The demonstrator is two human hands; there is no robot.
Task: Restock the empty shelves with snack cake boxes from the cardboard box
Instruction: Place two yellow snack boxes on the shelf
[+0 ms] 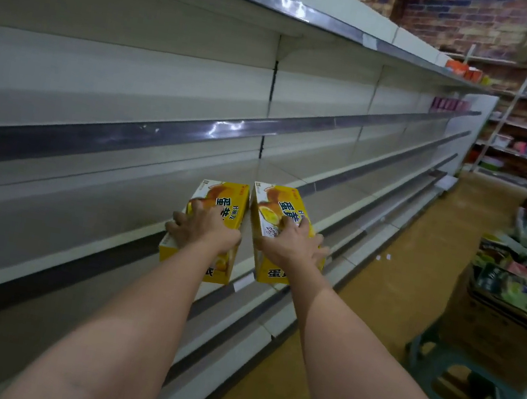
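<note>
Each hand grips a yellow box from above at the shelf [136, 210] edge — left hand [204, 226] on the left box [216, 207], right hand [293, 242] on the right box [274, 208]. Large characters "蛋黄" show — smaller print is unreadable.

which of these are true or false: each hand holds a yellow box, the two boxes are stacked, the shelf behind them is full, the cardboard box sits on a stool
1. Each hand holds a yellow box: true, the left hand grips the left box and the right hand the right box.
2. The boxes are stacked: false, they are side by side.
3. The shelf is full: false, it looks bare around them.
4. The cardboard box sits on a stool: true.
</note>
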